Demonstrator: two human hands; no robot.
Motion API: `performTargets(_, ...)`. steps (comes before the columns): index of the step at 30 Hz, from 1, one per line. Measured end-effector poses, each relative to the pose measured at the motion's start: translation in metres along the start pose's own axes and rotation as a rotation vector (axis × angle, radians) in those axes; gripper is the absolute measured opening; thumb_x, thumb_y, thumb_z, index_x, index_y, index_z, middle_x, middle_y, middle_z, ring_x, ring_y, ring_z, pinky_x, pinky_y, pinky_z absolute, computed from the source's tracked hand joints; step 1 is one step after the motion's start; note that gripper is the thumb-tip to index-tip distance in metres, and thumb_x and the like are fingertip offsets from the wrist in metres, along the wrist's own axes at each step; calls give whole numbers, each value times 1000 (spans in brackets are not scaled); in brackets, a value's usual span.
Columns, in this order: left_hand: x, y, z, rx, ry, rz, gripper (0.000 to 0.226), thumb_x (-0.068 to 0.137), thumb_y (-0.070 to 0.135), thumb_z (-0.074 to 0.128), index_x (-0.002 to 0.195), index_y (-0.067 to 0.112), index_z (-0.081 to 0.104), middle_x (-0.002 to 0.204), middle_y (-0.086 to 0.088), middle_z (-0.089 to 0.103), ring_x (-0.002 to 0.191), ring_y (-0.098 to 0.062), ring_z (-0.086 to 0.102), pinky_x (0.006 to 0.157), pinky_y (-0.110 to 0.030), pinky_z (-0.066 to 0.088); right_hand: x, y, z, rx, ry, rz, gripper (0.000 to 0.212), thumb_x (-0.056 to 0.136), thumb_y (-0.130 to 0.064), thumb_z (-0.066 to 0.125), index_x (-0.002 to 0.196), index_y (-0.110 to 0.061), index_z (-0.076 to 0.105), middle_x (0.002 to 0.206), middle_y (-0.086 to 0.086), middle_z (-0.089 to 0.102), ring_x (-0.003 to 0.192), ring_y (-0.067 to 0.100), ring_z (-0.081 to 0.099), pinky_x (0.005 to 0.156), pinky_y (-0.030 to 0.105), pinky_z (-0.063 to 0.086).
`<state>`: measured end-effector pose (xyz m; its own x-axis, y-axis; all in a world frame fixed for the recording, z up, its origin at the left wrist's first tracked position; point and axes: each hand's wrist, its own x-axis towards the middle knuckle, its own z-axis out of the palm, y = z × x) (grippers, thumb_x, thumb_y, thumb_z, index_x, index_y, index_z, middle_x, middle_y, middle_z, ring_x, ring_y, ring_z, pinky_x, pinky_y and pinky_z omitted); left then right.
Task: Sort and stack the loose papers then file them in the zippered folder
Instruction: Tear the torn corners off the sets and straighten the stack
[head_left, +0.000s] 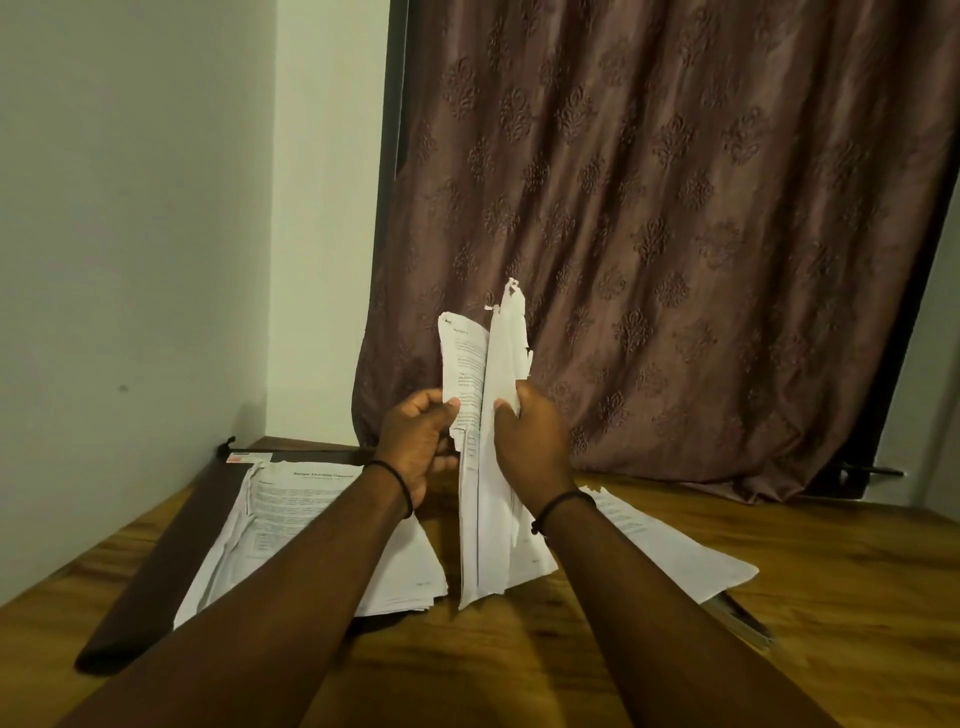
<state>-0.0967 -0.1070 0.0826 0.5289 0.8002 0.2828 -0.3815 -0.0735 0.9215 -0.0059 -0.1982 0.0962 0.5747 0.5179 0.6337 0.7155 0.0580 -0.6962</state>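
Both my hands hold a bundle of printed papers (491, 467) upright above the wooden table (779, 597). My left hand (421, 441) pinches the curled front sheet at its left edge. My right hand (530, 431) grips the rest of the bundle, whose top edge is torn and ragged. A stack of printed sheets (291, 525) lies on the table under my left forearm, on top of a dark brown folder (161, 561). More loose sheets (660, 545) lie to the right under my right forearm.
A brown patterned curtain (649, 234) hangs behind the table, and a pale wall (130, 234) runs along the left. A small red-and-white card (248, 458) lies at the folder's far end. A dark flat object (743, 618) sticks out beneath the right sheets.
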Motion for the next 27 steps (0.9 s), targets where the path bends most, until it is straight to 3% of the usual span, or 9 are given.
performTargets(4,0,-1,0,40,8,-8,18,97,21,57,112,14,63,106,-4,72,90,-23,72,71,-40,61,-4,2,-2,33,10,8,41,100,-16,52,138,-22,39,118,-12,50,75,-7,47,51,-2,38)
performTargets(10,2,-6,3,89,24,-17,18,91,23,66,108,16,67,103,-2,73,89,-26,72,77,-44,60,-5,7,-2,90,-64,5,59,99,-18,56,148,-26,25,127,-14,51,80,-5,53,55,3,42)
performTargets(13,5,-10,1,98,61,-21,19,88,21,70,105,11,70,103,-5,74,87,-30,73,82,-50,58,-8,5,-4,111,-63,-53,66,97,-16,58,150,-29,22,120,-27,45,83,-1,56,64,7,45)
performTargets(16,9,-12,2,109,86,-18,20,85,22,73,102,10,72,102,-5,75,85,-30,73,81,-51,58,-9,7,-5,116,-38,-96,48,98,-14,55,139,-32,38,115,-24,54,87,7,62,67,13,52)
performTargets(19,11,-12,2,129,119,-10,18,84,24,74,97,13,71,102,-5,74,85,-31,72,81,-51,58,-9,7,-8,42,-28,-60,20,101,-12,49,115,-21,59,112,-10,61,87,3,59,65,4,45)
performTargets(23,10,-13,3,104,101,-16,29,80,25,78,105,11,71,104,-6,74,88,-32,72,81,-55,57,-7,12,-7,40,7,-2,22,102,-11,49,106,-15,70,107,-8,65,81,-3,56,69,-1,43)
performTargets(25,9,-13,6,72,81,-13,32,78,25,80,106,12,71,104,-5,74,89,-32,72,81,-55,57,-7,11,-5,56,11,3,24,102,-15,49,108,-11,72,108,-6,69,85,3,61,82,10,49)
performTargets(27,5,-10,11,59,81,7,27,79,34,78,99,15,72,99,-5,75,87,-30,73,82,-52,58,-8,9,-4,89,8,-15,25,101,-22,51,105,-10,73,102,-6,70,86,4,63,82,15,51)
